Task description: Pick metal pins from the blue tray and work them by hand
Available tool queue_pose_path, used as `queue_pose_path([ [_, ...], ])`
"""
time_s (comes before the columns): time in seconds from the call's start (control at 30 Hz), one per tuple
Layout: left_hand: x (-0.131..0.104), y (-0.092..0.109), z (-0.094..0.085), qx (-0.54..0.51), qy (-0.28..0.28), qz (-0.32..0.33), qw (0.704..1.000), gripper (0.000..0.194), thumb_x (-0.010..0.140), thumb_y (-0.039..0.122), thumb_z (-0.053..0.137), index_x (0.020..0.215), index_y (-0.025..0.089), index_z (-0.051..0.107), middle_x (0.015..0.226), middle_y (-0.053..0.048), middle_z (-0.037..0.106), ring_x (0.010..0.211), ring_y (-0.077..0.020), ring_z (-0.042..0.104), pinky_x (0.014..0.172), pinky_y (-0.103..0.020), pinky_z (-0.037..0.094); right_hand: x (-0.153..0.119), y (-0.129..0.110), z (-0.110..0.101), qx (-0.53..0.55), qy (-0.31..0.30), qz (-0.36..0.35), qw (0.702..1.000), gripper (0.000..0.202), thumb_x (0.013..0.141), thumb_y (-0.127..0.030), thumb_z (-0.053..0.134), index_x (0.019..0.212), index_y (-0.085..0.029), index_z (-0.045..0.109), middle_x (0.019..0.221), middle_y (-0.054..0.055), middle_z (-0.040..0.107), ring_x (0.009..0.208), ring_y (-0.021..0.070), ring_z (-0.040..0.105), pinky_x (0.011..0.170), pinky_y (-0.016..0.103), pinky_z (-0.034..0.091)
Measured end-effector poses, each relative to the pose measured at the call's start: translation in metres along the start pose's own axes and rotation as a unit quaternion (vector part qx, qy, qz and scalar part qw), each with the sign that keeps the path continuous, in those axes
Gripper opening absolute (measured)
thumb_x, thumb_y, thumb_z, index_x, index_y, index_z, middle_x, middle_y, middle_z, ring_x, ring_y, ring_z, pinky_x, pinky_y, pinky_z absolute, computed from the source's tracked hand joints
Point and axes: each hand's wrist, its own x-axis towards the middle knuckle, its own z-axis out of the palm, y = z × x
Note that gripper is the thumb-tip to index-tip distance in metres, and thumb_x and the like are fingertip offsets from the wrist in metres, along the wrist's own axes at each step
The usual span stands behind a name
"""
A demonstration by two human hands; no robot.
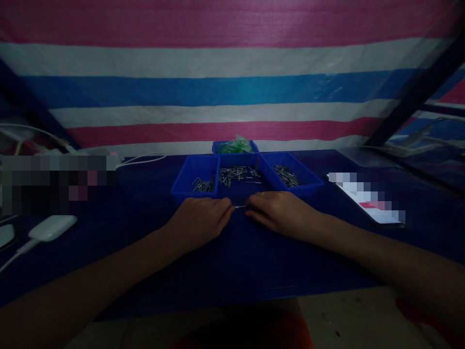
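Above the table, just in front of the bins, my left hand [205, 217] and my right hand [278, 211] face each other with fingertips pinched. A thin, shiny metal rod [240, 207] spans the small gap between them, its ends hidden in the fingers. The left blue bin [178, 182] holds several bent metal pieces [203, 185]. In the right blue bin [310, 179] lie many slim metal pieces [286, 175]. Between these bins, a loose pile of metal rods [236, 174] is spread on the table.
Behind the pile stands another blue bin [217, 147] with green material in clear plastic [237, 144]. A lit phone [366, 201] lies to the right. On the left are a white charger [53, 228] and cables [145, 157]. A striped sheet [232, 89] hangs behind the dark blue table [240, 271].
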Motion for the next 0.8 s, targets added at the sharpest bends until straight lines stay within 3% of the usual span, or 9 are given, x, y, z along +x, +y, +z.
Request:
queue_pose_path([
  [0.23,-0.0001,0.0004,-0.001,-0.017,0.004,0.006,1.0,0.023,0.088,0.032,0.035,0.083,0.018,0.053,0.071,0.0,0.063,0.062,-0.013,0.06,0.053,-0.023,0.038,0.0,0.0012,0.0012,-0.005,0.004,0.001,1.0,0.023,0.09,-0.026,0.034,0.083,-0.015,0.053,0.073,0.003,0.057,0.063,0.0125,0.053,0.059,0.024,0.038],
  [0.43,0.0002,-0.0004,-0.001,0.002,0.003,0.001,1.0,0.025,0.09,0.029,0.031,0.08,0.017,0.051,0.067,0.0,0.062,0.058,-0.0136,0.058,0.05,-0.023,0.037,-0.0007,-0.0018,-0.0016,0.036,0.022,-0.006,0.999,0.026,0.088,-0.028,0.04,0.108,-0.014,0.046,0.092,0.008,0.057,0.079,0.0166,0.055,0.069,0.028,0.042],
  [0.67,0.0001,-0.0001,-0.0012,0.025,0.002,-0.027,0.999,0.027,0.09,0.029,0.028,0.08,0.018,0.051,0.062,-0.001,0.061,0.054,-0.0147,0.058,0.046,-0.023,0.033,-0.0009,-0.0029,-0.0035,0.055,-0.007,-0.068,0.996,0.016,0.087,-0.027,0.041,0.09,-0.015,0.051,0.081,0.004,0.054,0.073,0.0142,0.052,0.068,0.028,0.043],
  [0.8,0.0015,0.0004,-0.0035,0.045,-0.017,-0.063,0.997,0.031,0.091,0.034,0.026,0.081,0.018,0.051,0.06,-0.002,0.061,0.049,-0.0154,0.057,0.042,-0.023,0.029,-0.0001,-0.0031,-0.0029,0.102,0.003,-0.052,0.993,0.018,0.087,-0.025,0.041,0.091,-0.014,0.056,0.083,0.005,0.056,0.075,0.0135,0.054,0.071,0.028,0.044],
])
